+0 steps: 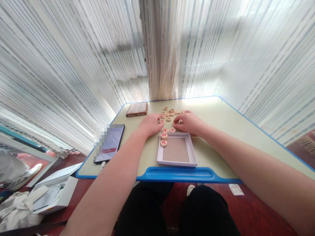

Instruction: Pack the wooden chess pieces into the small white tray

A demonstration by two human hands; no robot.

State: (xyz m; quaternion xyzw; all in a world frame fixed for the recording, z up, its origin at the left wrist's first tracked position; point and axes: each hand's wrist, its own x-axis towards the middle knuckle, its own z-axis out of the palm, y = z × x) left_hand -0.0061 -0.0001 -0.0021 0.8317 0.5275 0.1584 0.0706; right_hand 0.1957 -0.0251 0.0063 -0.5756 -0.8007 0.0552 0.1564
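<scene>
Round wooden chess pieces (168, 119) with red or dark characters lie scattered on the pale table, between and beyond my hands. My left hand (153, 124) rests beside them, its fingertips curled at a piece with a red character (161, 121). My right hand (188, 123) is over the right side of the group, fingers bent around a piece that they partly hide. Near me sits a shallow white box (194, 154). Two red-marked pieces, one above the other, are at its left side (164, 143). Two more red-marked pieces (172, 130) lie just past its far edge.
A brown patterned box (137, 109) is at the table's far left. Nearer on the left lies a tablet (110, 142), with a white object beside its lower corner. The table (233, 131) has a blue rim and a blue front tray (179, 173). Striped curtains hang behind.
</scene>
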